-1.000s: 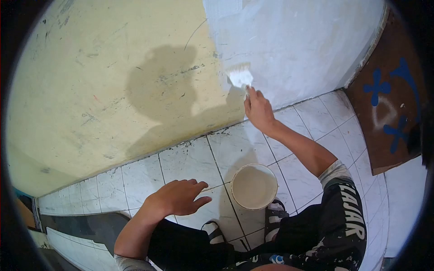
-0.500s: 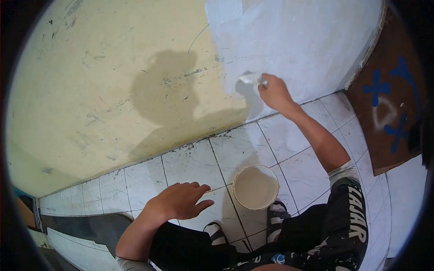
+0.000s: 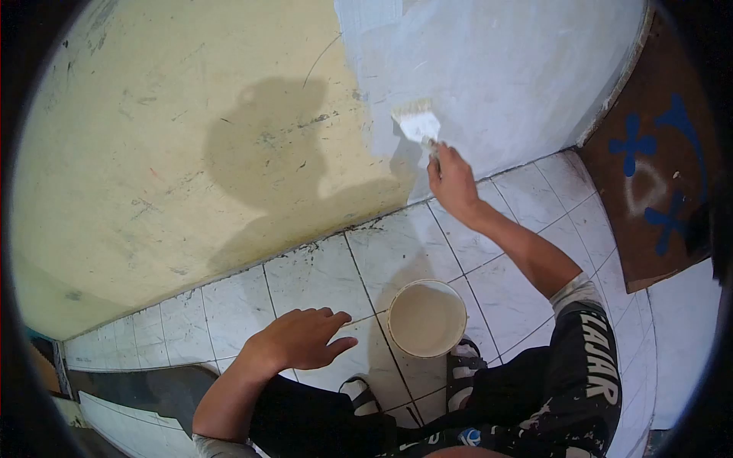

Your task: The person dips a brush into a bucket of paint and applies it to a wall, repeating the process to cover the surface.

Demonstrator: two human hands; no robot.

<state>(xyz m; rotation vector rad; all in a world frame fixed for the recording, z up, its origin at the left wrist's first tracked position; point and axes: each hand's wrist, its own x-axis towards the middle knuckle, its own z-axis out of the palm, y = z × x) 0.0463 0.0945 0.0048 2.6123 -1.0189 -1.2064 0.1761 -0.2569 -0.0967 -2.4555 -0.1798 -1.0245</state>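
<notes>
- The brush (image 3: 418, 122) is wide and flat, with pale, cream-tipped bristles, a white-coated head and a narrow handle; it is held up at the lower part of the wall (image 3: 130, 191), over the white area near its border with the yellow.
- The right hand (image 3: 456, 183) grips the handle, fingers curled round it and the thumb along it; whether the bristle tips touch the wall is hard to tell from this angle.
- The left hand (image 3: 305, 340) hangs palm down above the floor (image 3: 305, 278), fingers slightly bent and close together, thumb spread apart.
- The bucket (image 3: 390, 324) is round and pale-rimmed, holding smooth off-white paint (image 3: 429, 320); it stands on the floor just beside the right sandal (image 3: 463, 374).
- The yellow part of the wall is scuffed with dark scratches and smudges; the white part is streaky and uneven.
- The floor is glossy white tile, faintly veined, with dark joints.
- The white coat ends in a ragged, roughly upright edge.
- A strip of tile runs between the wall's foot and the bucket, under the right forearm.
- At right, a brown board (image 3: 637, 202) with blue shapes bounds the tiles.
</notes>
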